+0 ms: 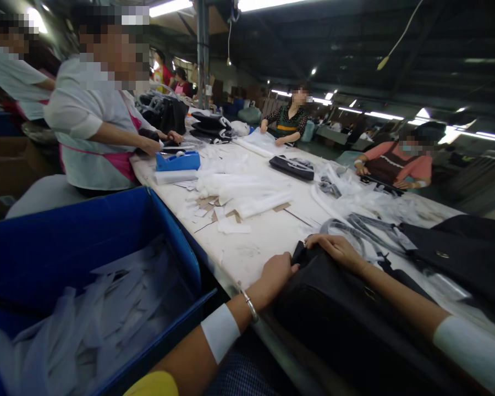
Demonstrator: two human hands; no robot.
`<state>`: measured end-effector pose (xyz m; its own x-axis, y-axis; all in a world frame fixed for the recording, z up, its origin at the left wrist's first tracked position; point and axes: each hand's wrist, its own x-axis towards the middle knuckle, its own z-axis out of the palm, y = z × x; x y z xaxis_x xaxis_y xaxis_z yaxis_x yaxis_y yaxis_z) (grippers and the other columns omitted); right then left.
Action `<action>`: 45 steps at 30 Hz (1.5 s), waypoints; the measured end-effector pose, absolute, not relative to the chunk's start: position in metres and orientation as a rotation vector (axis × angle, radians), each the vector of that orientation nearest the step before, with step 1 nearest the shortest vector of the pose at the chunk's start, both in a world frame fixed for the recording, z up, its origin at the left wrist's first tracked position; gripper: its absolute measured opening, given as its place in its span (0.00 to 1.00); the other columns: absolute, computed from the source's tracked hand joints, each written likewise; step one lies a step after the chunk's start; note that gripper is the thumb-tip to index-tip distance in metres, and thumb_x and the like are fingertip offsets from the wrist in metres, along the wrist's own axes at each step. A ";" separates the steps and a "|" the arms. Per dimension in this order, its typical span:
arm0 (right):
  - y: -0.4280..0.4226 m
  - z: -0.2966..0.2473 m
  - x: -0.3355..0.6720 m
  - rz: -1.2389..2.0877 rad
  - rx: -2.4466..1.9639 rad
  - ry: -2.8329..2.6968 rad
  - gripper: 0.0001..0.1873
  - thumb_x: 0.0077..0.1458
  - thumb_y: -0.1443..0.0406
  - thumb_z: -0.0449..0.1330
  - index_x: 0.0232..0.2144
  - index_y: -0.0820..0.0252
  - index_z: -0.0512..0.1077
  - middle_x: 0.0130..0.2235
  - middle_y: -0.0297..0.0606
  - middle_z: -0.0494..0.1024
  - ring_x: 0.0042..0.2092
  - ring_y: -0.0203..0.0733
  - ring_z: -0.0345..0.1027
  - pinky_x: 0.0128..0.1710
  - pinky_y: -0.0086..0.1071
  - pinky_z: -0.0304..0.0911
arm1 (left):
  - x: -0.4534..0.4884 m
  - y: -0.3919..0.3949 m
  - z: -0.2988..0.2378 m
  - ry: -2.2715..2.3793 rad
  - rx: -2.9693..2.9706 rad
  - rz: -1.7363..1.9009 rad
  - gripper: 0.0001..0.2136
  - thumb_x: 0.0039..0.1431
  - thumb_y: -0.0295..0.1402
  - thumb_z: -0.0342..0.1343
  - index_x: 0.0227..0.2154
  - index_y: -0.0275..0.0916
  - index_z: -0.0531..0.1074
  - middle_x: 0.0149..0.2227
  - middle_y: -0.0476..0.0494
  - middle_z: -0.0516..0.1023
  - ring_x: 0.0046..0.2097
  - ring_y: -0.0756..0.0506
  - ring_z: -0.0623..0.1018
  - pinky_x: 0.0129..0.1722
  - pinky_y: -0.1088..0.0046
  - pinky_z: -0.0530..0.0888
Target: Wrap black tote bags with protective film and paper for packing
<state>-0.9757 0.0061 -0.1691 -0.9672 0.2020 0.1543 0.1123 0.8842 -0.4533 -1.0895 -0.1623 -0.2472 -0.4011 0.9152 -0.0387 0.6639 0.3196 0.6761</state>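
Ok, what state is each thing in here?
black bag: lying over the table edge, under both hands
left hand: curled, gripping the bag's corner
right hand: open, flat on the bag
blue bin: open, part-filled with white sheets
blue tape dispenser: upright on the table
second black bag: lying flat, untouched

The person wears a yellow sleeve (152,385), a white band (220,331) on the left forearm, a silver bracelet (251,306) behind the left hand (276,272), one more white band (470,349) on the right
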 end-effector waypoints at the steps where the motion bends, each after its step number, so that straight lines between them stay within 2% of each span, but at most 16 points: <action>1: 0.011 -0.169 -0.976 0.693 -0.246 -2.865 0.26 0.65 0.51 0.42 0.32 0.56 0.75 0.40 0.39 0.80 0.47 0.48 0.72 0.52 0.41 0.62 | -1.090 -0.163 -0.246 2.175 1.413 0.829 0.20 0.64 0.43 0.48 0.53 0.37 0.66 0.42 0.35 0.79 0.44 0.38 0.78 0.41 0.68 0.72; 4: 0.022 -0.171 -0.977 0.612 -0.245 -2.901 0.26 0.65 0.51 0.42 0.33 0.55 0.74 0.42 0.40 0.79 0.50 0.48 0.70 0.54 0.43 0.61 | -1.091 -0.164 -0.243 2.161 1.541 0.809 0.23 0.65 0.42 0.47 0.61 0.44 0.57 0.42 0.37 0.79 0.43 0.38 0.79 0.40 0.66 0.72; 8: 0.025 -0.177 -0.984 0.498 -0.150 -2.982 0.25 0.66 0.53 0.40 0.31 0.56 0.72 0.40 0.40 0.78 0.46 0.46 0.70 0.50 0.41 0.62 | -1.092 -0.159 -0.246 2.128 1.672 0.741 0.19 0.67 0.42 0.41 0.57 0.44 0.65 0.41 0.36 0.79 0.41 0.37 0.79 0.40 0.63 0.72; 13: 0.029 -0.180 -0.989 0.283 -0.032 -3.088 0.28 0.66 0.52 0.39 0.25 0.57 0.69 0.30 0.39 0.76 0.36 0.44 0.69 0.42 0.38 0.63 | -1.093 -0.155 -0.251 2.117 1.648 0.729 0.16 0.66 0.39 0.45 0.52 0.43 0.70 0.40 0.36 0.78 0.41 0.38 0.78 0.39 0.65 0.72; 18: 0.041 -0.197 -0.993 -0.061 -0.319 -3.155 0.34 0.66 0.50 0.35 0.17 0.56 0.68 0.21 0.40 0.74 0.26 0.43 0.68 0.28 0.34 0.58 | -1.091 -0.151 -0.254 2.103 1.669 0.703 0.16 0.67 0.39 0.43 0.50 0.42 0.72 0.39 0.36 0.78 0.40 0.38 0.78 0.39 0.64 0.72; 22: 0.040 -0.212 -0.999 -0.251 -0.498 -3.189 0.38 0.66 0.49 0.35 0.16 0.58 0.70 0.23 0.42 0.76 0.27 0.44 0.71 0.27 0.34 0.56 | -1.094 -0.149 -0.258 2.081 1.663 0.697 0.17 0.67 0.34 0.42 0.54 0.43 0.68 0.40 0.36 0.77 0.40 0.39 0.78 0.40 0.64 0.72; 26: 0.035 -0.220 -0.995 -0.417 -0.423 -3.137 0.34 0.67 0.52 0.38 0.21 0.58 0.73 0.27 0.42 0.79 0.31 0.45 0.72 0.32 0.34 0.58 | -1.102 -0.165 -0.254 2.003 1.560 0.980 0.15 0.65 0.40 0.47 0.47 0.43 0.75 0.42 0.40 0.77 0.44 0.40 0.76 0.43 0.67 0.71; 28: 0.035 -0.223 -0.991 -0.483 -0.312 -3.093 0.31 0.67 0.53 0.40 0.24 0.58 0.74 0.29 0.42 0.79 0.33 0.45 0.73 0.35 0.35 0.58 | -1.100 -0.185 -0.244 1.840 1.378 1.232 0.18 0.67 0.42 0.44 0.44 0.42 0.76 0.42 0.44 0.78 0.44 0.43 0.76 0.45 0.71 0.70; 31: 0.037 -0.228 -0.986 -0.505 -0.231 -3.026 0.30 0.67 0.53 0.41 0.24 0.59 0.74 0.29 0.43 0.79 0.34 0.46 0.72 0.38 0.36 0.58 | -1.083 -0.222 -0.228 1.541 1.164 1.410 0.23 0.68 0.45 0.37 0.48 0.41 0.75 0.42 0.48 0.80 0.44 0.46 0.76 0.45 0.74 0.70; 35: 0.038 -0.232 -0.987 -0.475 -0.286 -3.025 0.31 0.67 0.53 0.41 0.22 0.59 0.73 0.27 0.43 0.78 0.32 0.45 0.72 0.35 0.36 0.56 | -1.056 -0.256 -0.226 1.538 1.129 1.392 0.22 0.59 0.50 0.54 0.52 0.45 0.70 0.47 0.48 0.78 0.47 0.43 0.76 0.46 0.74 0.70; 40: 0.036 -0.227 -1.003 -0.488 -0.662 -3.111 0.33 0.66 0.52 0.41 0.17 0.60 0.71 0.24 0.43 0.78 0.28 0.45 0.72 0.26 0.34 0.50 | -1.063 -0.255 -0.231 1.621 1.152 1.290 0.26 0.55 0.55 0.54 0.50 0.43 0.71 0.44 0.44 0.79 0.45 0.40 0.77 0.44 0.68 0.71; 43: 0.035 -0.225 -1.010 -0.644 -0.589 -3.115 0.33 0.65 0.52 0.42 0.17 0.60 0.73 0.23 0.44 0.78 0.26 0.45 0.71 0.24 0.34 0.46 | -1.067 -0.246 -0.218 1.622 1.112 1.321 0.35 0.53 0.60 0.52 0.59 0.45 0.63 0.48 0.42 0.77 0.48 0.36 0.77 0.48 0.60 0.72; 45: 0.035 -0.227 -1.009 -0.699 -0.439 -3.036 0.33 0.65 0.53 0.42 0.17 0.61 0.74 0.23 0.44 0.78 0.26 0.44 0.70 0.26 0.34 0.47 | -1.060 -0.241 -0.211 1.651 1.073 1.398 0.38 0.52 0.60 0.53 0.63 0.46 0.57 0.53 0.41 0.75 0.52 0.35 0.75 0.52 0.57 0.70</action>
<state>-1.0091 0.0347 -0.2273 -0.9611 0.2702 0.0578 0.2683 0.8625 0.4292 -1.0597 -0.2409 -0.2109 -0.4022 0.9155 -0.0049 0.1464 0.0696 0.9868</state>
